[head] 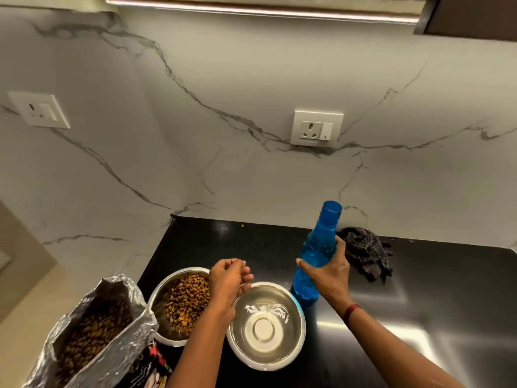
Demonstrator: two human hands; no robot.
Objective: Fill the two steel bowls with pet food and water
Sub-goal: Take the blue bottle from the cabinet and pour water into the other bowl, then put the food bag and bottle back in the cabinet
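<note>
Two round steel bowls are set side by side under the hands: the kibble-filled steel bowl under the left forearm, the empty shiny steel bowl between the wrists. The right hand is wrapped around the waist of the translucent blue plastic bottle, uncapped, long axis near upright, base just right of the empty bowl's rim. The left hand is loosely curled at that bowl's near-left rim; contents cannot be told. A leftward tilt is judged needed; the right hand is nearer.
</note>
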